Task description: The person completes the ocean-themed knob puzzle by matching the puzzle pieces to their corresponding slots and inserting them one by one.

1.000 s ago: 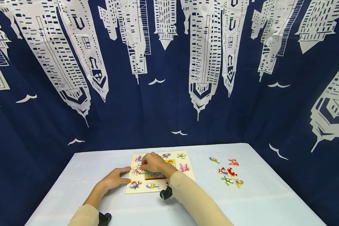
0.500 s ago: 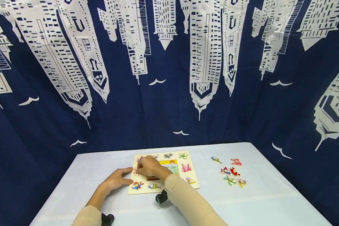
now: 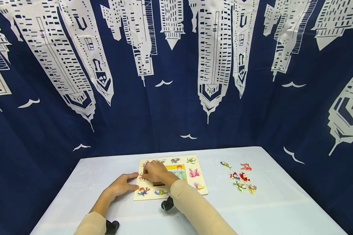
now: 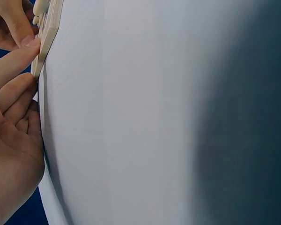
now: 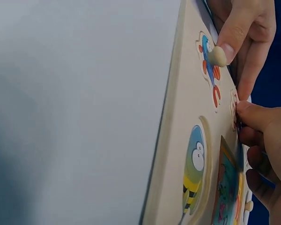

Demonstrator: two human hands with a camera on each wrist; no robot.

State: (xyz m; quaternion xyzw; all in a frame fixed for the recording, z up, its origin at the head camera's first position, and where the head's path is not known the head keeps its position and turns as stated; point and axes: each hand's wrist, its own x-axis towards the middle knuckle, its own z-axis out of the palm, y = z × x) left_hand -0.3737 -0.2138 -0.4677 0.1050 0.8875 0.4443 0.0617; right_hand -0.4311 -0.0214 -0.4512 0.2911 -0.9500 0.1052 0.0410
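Observation:
A cream wooden puzzle board (image 3: 176, 196) with sea-animal pictures lies on the table. Over its left side, my right hand (image 3: 155, 172) pinches a pink octopus puzzle piece (image 3: 142, 177) at the octopus slot; the fingers cover most of it, and in the right wrist view the right hand (image 5: 276, 145) hides its knob. My left hand (image 3: 120, 186) touches the board's left edge, thumb and fingers extended. In the left wrist view the left hand (image 4: 14, 140) lies against the board's edge. Near its thumb, a blue-and-red crab piece (image 3: 142, 191) with a wooden knob sits in the board.
Right of the board lie several loose pieces: a striped fish (image 3: 225, 165), a pink piece (image 3: 246, 167), a red crab (image 3: 244, 177), a green turtle (image 3: 239, 186) and others. A striped fish picture (image 5: 193, 164) shows as a recess near the board's front edge.
My right hand has shifted slightly left and settled lower over the octopus slot, covering more of the octopus. The left hand has stayed at the board's edge.

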